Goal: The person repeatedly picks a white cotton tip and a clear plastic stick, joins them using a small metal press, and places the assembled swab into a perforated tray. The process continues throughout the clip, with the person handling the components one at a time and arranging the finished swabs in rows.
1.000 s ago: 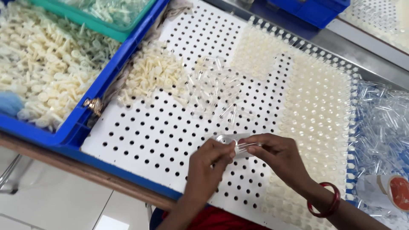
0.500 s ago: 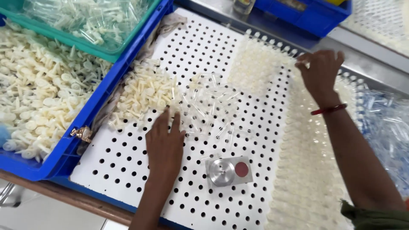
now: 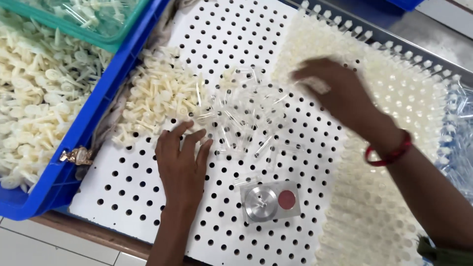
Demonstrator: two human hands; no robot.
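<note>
Left hand [image 3: 181, 165]: yours is bare, no ring, glove or sleeve.
Right hand [image 3: 335, 93]: bare, blurred in the frame.
Right wrist: you wear a thin red bangle [image 3: 389, 151].
Forearms: both unsleeved.

Looks like a small-parts assembly bench in a factory or workshop, not a home. What I go by: a large white perforated board [image 3: 148, 197] covers the bench, its right side packed with rows of cream plastic parts seated in the holes [image 3: 394, 113]. On the left, a blue bin [image 3: 74, 143] holds bulk cream moulded pieces, with a green tray [image 3: 116, 44] of more parts far left. Loose heaps on the board: cream pieces [image 3: 157, 98] and clear tubes [image 3: 246, 113]. Near the middle I see a small metal fixture block with a red dot [image 3: 271, 201]. Bags of clear parts at the right edge [image 3: 460, 128]. Tiled floor below.
</note>
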